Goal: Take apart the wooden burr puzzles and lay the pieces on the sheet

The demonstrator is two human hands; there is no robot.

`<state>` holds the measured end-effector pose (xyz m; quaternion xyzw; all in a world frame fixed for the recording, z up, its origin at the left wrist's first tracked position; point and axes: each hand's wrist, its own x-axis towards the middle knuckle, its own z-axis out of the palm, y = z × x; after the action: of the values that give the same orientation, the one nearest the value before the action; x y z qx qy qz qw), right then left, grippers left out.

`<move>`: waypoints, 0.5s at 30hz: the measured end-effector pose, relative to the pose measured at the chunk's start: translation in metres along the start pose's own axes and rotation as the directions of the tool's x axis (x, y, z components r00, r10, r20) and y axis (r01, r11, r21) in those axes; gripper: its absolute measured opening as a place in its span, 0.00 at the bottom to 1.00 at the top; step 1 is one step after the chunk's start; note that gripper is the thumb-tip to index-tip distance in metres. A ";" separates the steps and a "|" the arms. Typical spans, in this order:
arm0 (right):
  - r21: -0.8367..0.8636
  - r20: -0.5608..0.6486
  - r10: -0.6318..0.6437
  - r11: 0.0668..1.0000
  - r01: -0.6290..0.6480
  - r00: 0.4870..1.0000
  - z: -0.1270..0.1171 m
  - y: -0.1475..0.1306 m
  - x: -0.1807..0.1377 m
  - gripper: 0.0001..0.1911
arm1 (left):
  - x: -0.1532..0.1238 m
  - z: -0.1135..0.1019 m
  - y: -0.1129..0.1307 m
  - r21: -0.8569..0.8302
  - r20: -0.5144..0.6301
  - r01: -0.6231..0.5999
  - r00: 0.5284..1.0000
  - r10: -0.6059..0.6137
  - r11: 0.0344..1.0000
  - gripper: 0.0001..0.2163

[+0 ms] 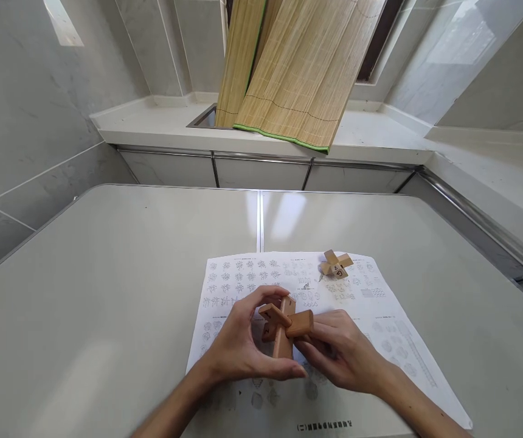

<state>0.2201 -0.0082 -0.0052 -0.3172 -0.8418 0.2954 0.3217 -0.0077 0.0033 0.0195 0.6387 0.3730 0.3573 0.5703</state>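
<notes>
Holding wooden puzzle (284, 326) just above printed sheet (382, 325) on grey table (106, 274). Gripping upright bar with left hand (238, 348), fingers curled, thumb at base; pinching cross bar with right hand (344, 356). Looks mid-assembly. Next probably needs notches lined up, steady hold. Smooth squared wood, notched. Smaller wooden cross (335, 264) farther up sheet.

A printed sheet (371, 304) of small diagrams lies on the grey tabletop (106, 274), a small wooden cross piece (337, 265) on its far edge; bamboo mats (289, 67) (green-edged) lean onto the white ledge (152, 121) behind
</notes>
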 end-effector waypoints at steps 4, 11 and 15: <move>0.046 0.024 0.053 0.997 -0.054 0.998 0.001 0.000 -0.001 0.20 | 0.001 -0.002 -0.002 -0.049 0.009 0.043 0.999 -0.043 0.998 0.36; -0.022 -0.141 0.016 1.000 -0.019 0.990 0.000 0.000 -0.001 0.23 | 0.000 -0.008 -0.006 0.025 0.019 0.041 0.999 -0.041 0.999 0.39; -0.108 -0.206 -0.024 0.994 0.001 0.978 -0.003 -0.001 0.001 0.20 | 0.001 -0.006 -0.004 0.037 0.026 0.024 0.999 -0.025 0.999 0.42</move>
<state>0.2214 -0.0077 -0.0024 -0.3579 -0.8204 0.2128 0.3920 -0.0133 0.0073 0.0160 0.6490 0.3798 0.3351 0.5676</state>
